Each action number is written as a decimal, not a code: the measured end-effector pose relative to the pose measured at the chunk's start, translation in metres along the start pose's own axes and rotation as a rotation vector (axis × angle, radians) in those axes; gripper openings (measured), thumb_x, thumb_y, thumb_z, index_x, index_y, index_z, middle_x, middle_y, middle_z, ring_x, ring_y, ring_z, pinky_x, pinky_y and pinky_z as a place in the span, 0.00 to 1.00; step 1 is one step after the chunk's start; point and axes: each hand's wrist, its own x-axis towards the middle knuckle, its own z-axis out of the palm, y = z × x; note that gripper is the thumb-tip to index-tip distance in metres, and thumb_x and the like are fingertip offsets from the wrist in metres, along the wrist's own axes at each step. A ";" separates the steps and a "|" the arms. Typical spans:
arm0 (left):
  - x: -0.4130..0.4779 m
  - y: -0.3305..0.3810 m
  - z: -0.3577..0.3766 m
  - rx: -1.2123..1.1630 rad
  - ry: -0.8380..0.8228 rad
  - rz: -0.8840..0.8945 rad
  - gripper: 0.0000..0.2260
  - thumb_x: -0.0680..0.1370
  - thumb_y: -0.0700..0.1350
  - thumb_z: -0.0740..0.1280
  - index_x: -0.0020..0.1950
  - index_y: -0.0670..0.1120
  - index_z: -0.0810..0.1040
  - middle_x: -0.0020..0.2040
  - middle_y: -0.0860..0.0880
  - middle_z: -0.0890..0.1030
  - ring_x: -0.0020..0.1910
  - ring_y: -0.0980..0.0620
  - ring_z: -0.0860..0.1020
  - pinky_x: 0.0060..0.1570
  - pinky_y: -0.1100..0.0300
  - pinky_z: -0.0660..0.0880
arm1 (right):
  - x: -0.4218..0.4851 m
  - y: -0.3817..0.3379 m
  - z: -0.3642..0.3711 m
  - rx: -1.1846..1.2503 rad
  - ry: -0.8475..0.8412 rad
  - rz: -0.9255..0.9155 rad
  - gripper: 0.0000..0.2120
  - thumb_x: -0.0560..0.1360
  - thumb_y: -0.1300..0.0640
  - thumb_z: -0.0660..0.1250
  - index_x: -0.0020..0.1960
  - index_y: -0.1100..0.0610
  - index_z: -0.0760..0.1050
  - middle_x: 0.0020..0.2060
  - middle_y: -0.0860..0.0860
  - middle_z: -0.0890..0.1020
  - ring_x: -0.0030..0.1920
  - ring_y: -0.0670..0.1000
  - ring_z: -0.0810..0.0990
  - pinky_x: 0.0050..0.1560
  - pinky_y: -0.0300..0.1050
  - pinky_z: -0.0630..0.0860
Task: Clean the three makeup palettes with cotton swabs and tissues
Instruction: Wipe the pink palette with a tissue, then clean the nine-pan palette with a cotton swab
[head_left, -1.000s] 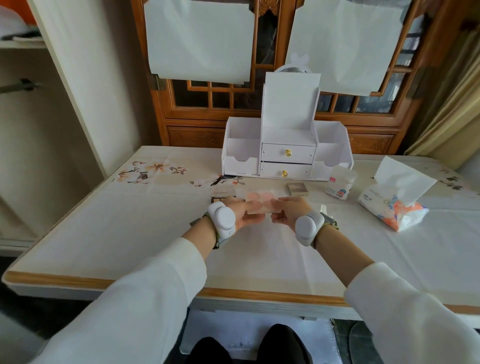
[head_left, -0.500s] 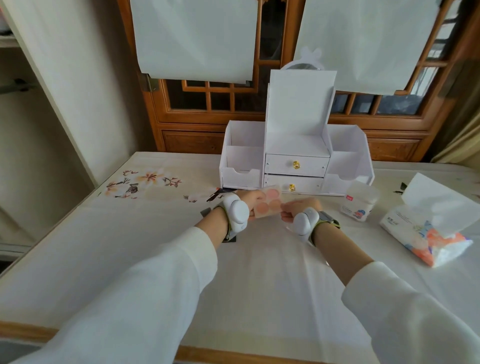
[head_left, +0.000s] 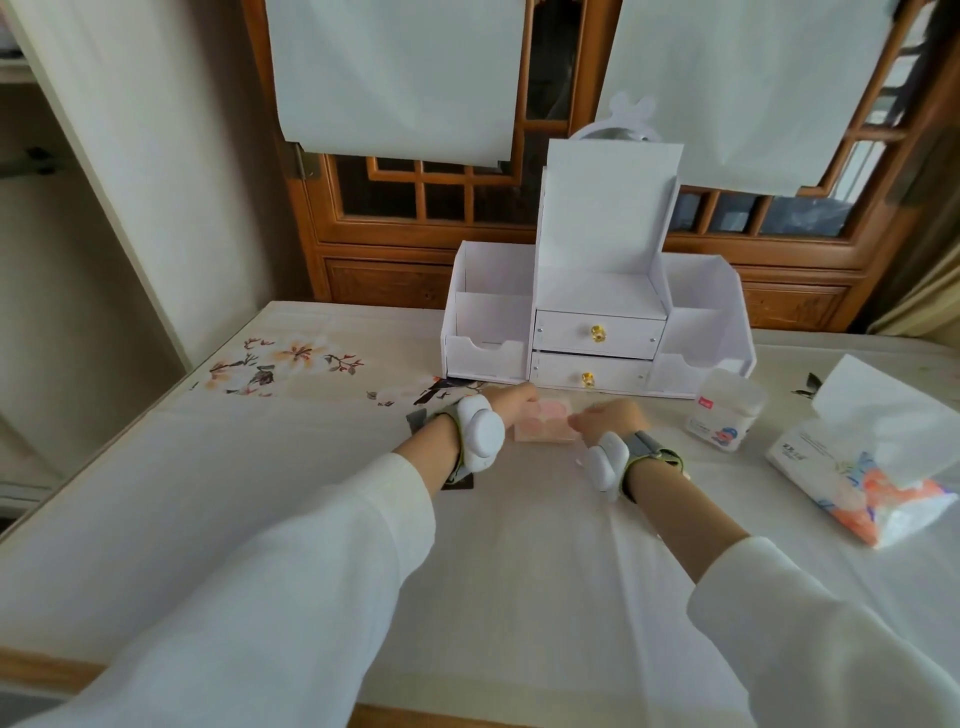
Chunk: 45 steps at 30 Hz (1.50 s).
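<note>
Table (head_left: 311, 493) and white organizer (head_left: 597, 291) loom nearer than second ago. Tissue pack (head_left: 852, 483), swab box (head_left: 724, 410) untouched at right. Left hand (head_left: 511, 402) grips pink palette (head_left: 545, 426) at left edge. Right hand (head_left: 608, 421) at right edge, grip unclear. Palette now lower, just before drawers. Cleaning not begun.

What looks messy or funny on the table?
Nothing is spilled or broken. The only untidy thing is the tissue pack at the right, lying askew with one tissue sticking up out of it. The left hand holds the pink palette; the right hand is at its other edge.
</note>
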 end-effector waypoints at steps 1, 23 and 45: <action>0.000 -0.003 -0.005 0.001 0.034 0.016 0.08 0.75 0.52 0.63 0.42 0.49 0.70 0.46 0.48 0.73 0.48 0.49 0.71 0.60 0.56 0.68 | -0.005 -0.002 0.001 0.005 0.026 -0.002 0.10 0.73 0.60 0.65 0.48 0.66 0.79 0.48 0.61 0.82 0.45 0.54 0.79 0.52 0.47 0.76; -0.061 -0.073 -0.090 -0.346 0.131 -0.124 0.25 0.80 0.50 0.59 0.73 0.37 0.60 0.60 0.36 0.74 0.55 0.41 0.74 0.55 0.51 0.73 | -0.088 -0.064 0.072 -0.895 -0.209 -0.494 0.11 0.79 0.62 0.55 0.55 0.61 0.74 0.40 0.52 0.72 0.57 0.52 0.75 0.35 0.40 0.70; -0.100 -0.074 -0.021 -0.185 0.040 -0.125 0.19 0.80 0.51 0.56 0.66 0.41 0.66 0.52 0.41 0.75 0.46 0.43 0.76 0.42 0.56 0.75 | -0.106 0.011 0.004 -0.419 0.034 -0.187 0.10 0.71 0.65 0.60 0.31 0.59 0.70 0.29 0.53 0.72 0.30 0.52 0.69 0.30 0.38 0.66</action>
